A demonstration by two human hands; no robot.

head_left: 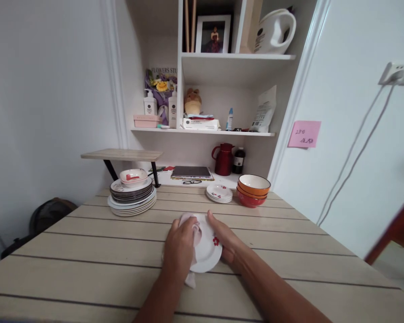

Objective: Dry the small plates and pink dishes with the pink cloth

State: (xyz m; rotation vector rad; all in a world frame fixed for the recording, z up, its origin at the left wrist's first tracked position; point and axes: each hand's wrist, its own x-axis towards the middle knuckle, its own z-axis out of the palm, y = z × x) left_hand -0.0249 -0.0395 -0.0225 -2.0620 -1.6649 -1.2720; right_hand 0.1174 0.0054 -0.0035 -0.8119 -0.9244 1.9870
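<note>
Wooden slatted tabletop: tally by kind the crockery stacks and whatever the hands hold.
Crockery stacks: 3 (white bowls on white and dark plates; small white floral plates; orange and red bowls)
Round white plate with red flower, held: 1
Pale pink fabric cloth, held: 1
Total: 5

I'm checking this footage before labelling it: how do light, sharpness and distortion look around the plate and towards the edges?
Head view: soft light on the plate, no hard shadows; head view: the reddish object at the right edge looks blurred, the dark item at left loses detail; head view: the shelf trim leans, probably wide-lens distortion.
</note>
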